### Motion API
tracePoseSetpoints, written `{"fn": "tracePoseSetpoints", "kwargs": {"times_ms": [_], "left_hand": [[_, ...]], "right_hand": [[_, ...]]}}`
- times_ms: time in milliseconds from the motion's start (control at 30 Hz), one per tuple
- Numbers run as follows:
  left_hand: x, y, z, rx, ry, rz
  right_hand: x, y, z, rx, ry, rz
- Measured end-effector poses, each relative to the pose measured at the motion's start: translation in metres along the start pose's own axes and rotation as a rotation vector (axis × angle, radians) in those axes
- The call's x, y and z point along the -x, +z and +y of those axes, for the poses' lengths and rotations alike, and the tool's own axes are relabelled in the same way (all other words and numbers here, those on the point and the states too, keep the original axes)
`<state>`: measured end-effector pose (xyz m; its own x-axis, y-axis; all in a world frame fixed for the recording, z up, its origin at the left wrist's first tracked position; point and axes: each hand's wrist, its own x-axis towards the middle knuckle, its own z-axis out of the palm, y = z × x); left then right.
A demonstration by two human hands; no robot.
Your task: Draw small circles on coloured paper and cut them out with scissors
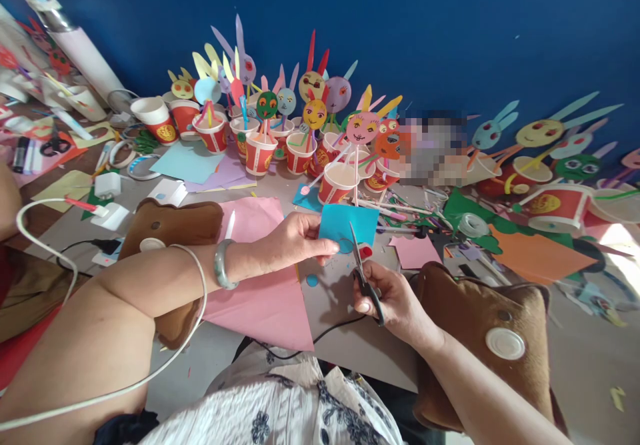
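Between the thumb and fingers of my left hand (311, 239) is a blue sheet of paper (345, 219), held up above the table. My right hand (387, 295) grips black-handled scissors (361, 268), whose blades reach up against the paper's lower right part. A round outline (345, 245) shows near the paper's lower edge, close to my left thumb. On the table below lies a small blue paper circle (312, 280). Just behind the blades is a small red round thing (366, 251), partly covered.
Paper cups (340, 181) with rabbit-like paper faces stand in a row along the blue wall. Pink paper (265, 291) lies under my left arm. Brown plush cushions (480, 338) flank me. A white cable (193, 338) crosses my left arm. Orange paper (543, 255) lies right.
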<state>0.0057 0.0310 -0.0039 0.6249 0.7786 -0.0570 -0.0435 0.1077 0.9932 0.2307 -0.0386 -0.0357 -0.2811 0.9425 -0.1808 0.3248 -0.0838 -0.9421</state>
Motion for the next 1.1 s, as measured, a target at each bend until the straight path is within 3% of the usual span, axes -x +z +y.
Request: {"fn": "tracePoseSetpoints", "kwargs": {"times_ms": [1100], "left_hand": [[0.0008, -0.0035, -0.0014, -0.064, 0.052, 0.024]], "right_hand": [[-0.0006, 0.0008, -0.0004, -0.023, 0.048, -0.024]]}}
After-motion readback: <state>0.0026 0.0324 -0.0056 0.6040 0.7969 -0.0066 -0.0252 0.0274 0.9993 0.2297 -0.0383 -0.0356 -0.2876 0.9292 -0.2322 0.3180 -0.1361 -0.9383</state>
